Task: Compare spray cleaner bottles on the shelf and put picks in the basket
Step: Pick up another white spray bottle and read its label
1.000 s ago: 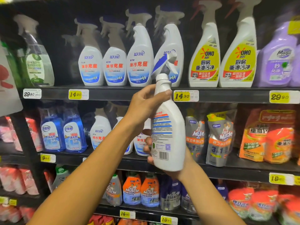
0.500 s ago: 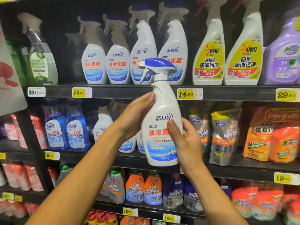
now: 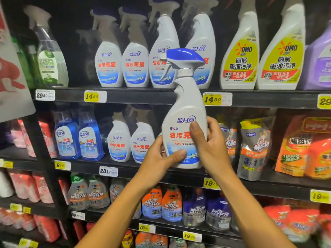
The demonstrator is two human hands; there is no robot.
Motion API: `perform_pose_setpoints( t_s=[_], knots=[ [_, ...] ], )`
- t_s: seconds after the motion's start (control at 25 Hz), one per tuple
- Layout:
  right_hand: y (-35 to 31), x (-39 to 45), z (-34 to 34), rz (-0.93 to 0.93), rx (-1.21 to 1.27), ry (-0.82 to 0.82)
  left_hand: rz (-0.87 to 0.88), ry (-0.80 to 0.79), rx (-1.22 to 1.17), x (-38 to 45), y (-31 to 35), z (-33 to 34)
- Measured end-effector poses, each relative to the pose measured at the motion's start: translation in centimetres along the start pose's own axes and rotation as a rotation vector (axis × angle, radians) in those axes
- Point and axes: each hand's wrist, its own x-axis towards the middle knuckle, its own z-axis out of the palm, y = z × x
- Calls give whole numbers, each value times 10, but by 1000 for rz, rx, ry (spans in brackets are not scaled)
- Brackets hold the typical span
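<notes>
In front of the shelves (image 3: 136, 97), a white spray bottle (image 3: 186, 111) with a blue trigger head is held upright, label toward the camera, likely so its front can be read. The left hand (image 3: 159, 163) has its grip curled round the lower body, thumb across the label; the right hand (image 3: 211, 145) clasps the opposite side. Matching bottles (image 3: 121, 65) stand behind for comparison; no basket is in view

The dark shelf (image 3: 136, 100) carries upright white spray bottles (image 3: 108, 66), two yellow-labelled bottles (image 3: 239, 63) and yellow price tags (image 3: 91, 96).
</notes>
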Motion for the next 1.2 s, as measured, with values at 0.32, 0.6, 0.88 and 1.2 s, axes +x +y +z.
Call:
perform_pose_setpoints(
  t_s=[0.32, 0.6, 0.88, 1.2],
  knots=[
    [-17, 40, -22, 34, -160, -218, -100, 60, -78, -9, -38, -1],
    [-18, 21, -26, -76, -255, -378, 57, 62, 250, 24, -41, -14],
    [0, -1, -23, -384, -433, -428, 215, 210, 365, 36, -41, -14],
    [-9, 6, -21, -261, -374, -359, 65, -16, 294, 28, -48, -30]
  ],
)
